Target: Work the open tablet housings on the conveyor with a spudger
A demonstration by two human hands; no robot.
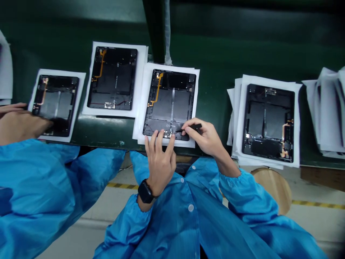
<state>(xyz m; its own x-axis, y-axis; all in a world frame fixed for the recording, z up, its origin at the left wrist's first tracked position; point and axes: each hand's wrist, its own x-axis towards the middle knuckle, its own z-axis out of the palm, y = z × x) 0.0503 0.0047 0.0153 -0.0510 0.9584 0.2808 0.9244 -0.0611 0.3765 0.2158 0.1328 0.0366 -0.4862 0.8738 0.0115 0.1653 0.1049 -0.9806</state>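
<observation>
In front of me lies an opened tablet (161, 117), its inside facing up, with an orange flex cable (157, 91) at its upper left and a pale ribbon cable (173, 108) running down its middle. My left hand (161, 162) has its fingers spread, the tips at the tablet's lower edge by a small circuit board (167, 134). My right hand (203, 136) pinches a slim black pen-like tool (196, 127). The tool's thin tip points left, close above that board; whether it touches is too small to tell.
White sheets (198, 77) lie under the tablets on the green bench (215, 57). Other opened tablets lie at upper left (113, 79) and right (269, 122). A co-worker's hands (21, 122) reach over a tablet (55, 104) at far left. A round wooden stool (275, 187) stands below right.
</observation>
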